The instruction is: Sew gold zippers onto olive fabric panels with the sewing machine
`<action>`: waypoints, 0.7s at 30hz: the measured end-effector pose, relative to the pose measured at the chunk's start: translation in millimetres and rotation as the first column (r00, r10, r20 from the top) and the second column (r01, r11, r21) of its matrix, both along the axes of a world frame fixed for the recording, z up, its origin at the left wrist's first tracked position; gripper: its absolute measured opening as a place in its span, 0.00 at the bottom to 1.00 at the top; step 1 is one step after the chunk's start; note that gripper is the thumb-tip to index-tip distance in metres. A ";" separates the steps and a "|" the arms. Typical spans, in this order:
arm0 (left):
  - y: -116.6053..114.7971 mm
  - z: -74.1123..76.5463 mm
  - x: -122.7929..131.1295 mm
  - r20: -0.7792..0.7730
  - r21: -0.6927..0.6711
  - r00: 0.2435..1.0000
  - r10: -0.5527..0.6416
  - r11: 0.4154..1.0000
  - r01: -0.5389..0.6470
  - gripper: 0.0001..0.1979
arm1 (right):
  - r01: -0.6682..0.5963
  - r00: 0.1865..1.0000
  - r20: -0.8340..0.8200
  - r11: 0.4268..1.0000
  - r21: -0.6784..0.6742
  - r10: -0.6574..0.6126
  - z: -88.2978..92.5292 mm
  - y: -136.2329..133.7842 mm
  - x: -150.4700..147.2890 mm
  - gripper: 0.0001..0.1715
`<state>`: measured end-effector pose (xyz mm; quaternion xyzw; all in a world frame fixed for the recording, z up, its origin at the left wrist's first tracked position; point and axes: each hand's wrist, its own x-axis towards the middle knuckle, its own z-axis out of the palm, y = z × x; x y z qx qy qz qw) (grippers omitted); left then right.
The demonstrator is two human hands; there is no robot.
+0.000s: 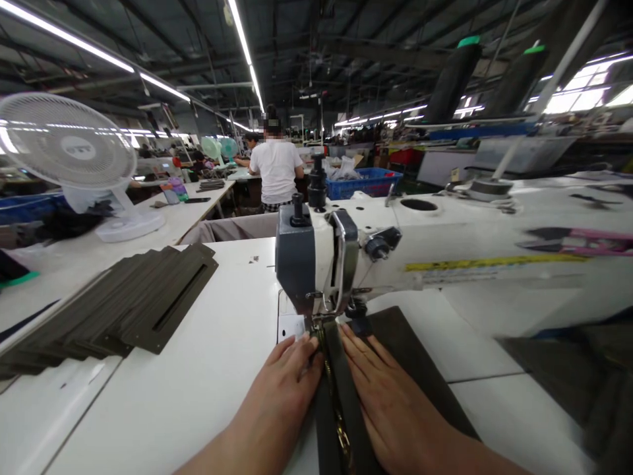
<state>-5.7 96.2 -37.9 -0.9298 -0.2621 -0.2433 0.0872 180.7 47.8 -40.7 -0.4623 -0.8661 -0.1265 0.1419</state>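
I see my left hand [293, 381] half-curled, grip unclear, right hand [383, 386] open, flat on zippered fabric [357, 437]; drifting under the sewing machine [295, 260] could injure either.

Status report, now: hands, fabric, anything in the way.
Left hand on dark fabric, left of the zipper; right hand flat, right of it. Zipper leads up to the sewing machine. Stacked panels at left, apart from both hands.

At the white sewing machine [430, 231]
Left hand [287, 389] and right hand [390, 399] rest on dark fabric [408, 346], either side of what looks like a brass-coloured zip [342, 434].
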 end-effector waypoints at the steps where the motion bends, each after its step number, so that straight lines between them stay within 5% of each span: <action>1: 0.4 -2.1 0.3 0.003 -0.003 1.000 0.001 1.000 -0.001 0.14 | -0.001 1.000 -0.006 1.000 0.005 0.001 0.3 0.5 0.2 0.33; 21: -3.1 1.2 6.4 -0.027 -0.043 0.999 0.042 0.998 -0.043 0.15 | 0.034 0.999 0.027 0.999 -0.022 -0.034 -0.2 0.0 0.1 0.30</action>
